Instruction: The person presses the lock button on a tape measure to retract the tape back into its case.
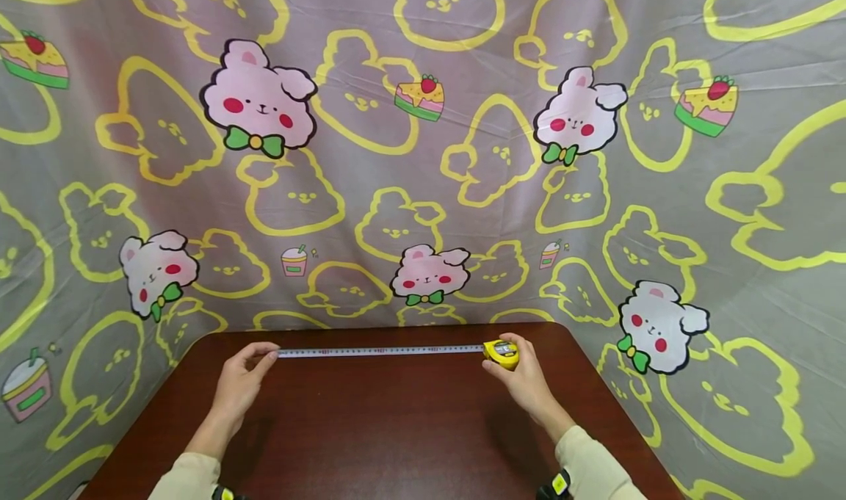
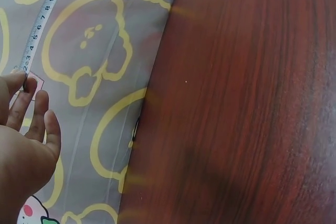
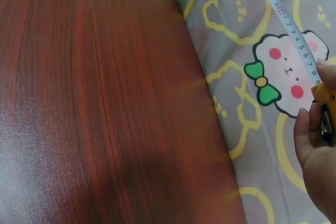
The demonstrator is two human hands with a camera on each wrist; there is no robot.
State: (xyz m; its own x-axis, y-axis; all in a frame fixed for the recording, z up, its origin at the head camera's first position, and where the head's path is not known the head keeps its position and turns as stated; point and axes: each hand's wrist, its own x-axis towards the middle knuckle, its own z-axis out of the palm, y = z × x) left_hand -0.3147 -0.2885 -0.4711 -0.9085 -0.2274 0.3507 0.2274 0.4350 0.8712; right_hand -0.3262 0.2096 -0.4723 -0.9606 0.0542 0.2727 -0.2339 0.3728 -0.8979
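A yellow tape measure [image 1: 501, 353] is in my right hand [image 1: 525, 379], its case gripped between thumb and fingers. From it a white blade [image 1: 380, 352] with black numbers runs straight across to the left. My left hand [image 1: 241, 382] pinches the free end of the blade between thumb and index finger. In the left wrist view the blade [image 2: 39, 30] slants up from those fingertips, while the other fingers are loosely bent. The right wrist view has only part of the yellow case [image 3: 324, 98], at the blade's mouth, with the right thumb by the blade.
Below both hands lies a dark reddish-brown wooden table [image 1: 370, 426] with rounded far corners. A grey curtain [image 1: 489, 214] printed with yellow outlines and white rabbits hangs behind it and along both sides. Dark bands with yellow tags show at both wrists.
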